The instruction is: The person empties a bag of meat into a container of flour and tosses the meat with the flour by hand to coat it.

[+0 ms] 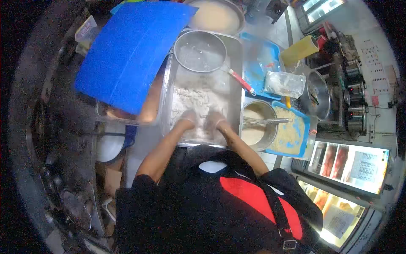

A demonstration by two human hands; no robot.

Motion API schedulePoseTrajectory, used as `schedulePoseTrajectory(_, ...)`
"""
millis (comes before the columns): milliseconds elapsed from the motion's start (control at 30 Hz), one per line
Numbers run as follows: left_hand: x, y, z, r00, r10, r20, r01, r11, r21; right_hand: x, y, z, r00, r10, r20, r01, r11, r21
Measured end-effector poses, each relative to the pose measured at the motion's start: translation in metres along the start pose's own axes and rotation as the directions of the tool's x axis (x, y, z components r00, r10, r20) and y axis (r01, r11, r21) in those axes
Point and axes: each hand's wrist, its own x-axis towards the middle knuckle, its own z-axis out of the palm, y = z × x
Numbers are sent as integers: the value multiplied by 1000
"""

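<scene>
A deep metal tray (166, 106) holds white flour (196, 96), heaped and lumpy towards its far part. Both my hands are down in the flour near the tray's front end. My left hand (190, 116) is pale with flour or a thin glove, and its fingers are hidden or blurred. Close beside it, my right hand (215, 119) is likewise whitened, its fingers smeared and partly sunk. Whether either one grips anything, I cannot make out. A round sieve (200, 51) with a red handle (242, 82) rests across the far end of the tray.
Right of the tray stands a metal pot (274, 131) of batter with a whisk (266, 121) in it. Blue trays (302, 148) and a plastic bag (284, 83) lie beyond. A blue board (131, 53) covers a container at left; a basin (239, 12) stands behind.
</scene>
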Motion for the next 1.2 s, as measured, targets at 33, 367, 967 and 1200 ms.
schedulePoseTrajectory(33, 2, -7, 13, 993, -27, -119, 26, 1000, -17, 3, 9, 11, 997, -75, -8, 74, 996, -53)
schedulePoseTrajectory(367, -11, 14, -60, 973, 5, -232, 16, 996, 90, -79, -10, -103, 965, 91, -245, 2, 935, 354)
schedulePoseTrajectory(967, -4, -15, -27, 829, -193, -524, -203, 771, -604, -41, 6, -65, 964, 28, -264, 163, 723, 672)
schedulePoseTrajectory(1200, -19, -31, -17, 896, -340, -286, -230, 194, -953, -35, 41, -45, 979, 159, -130, -3, 643, 766)
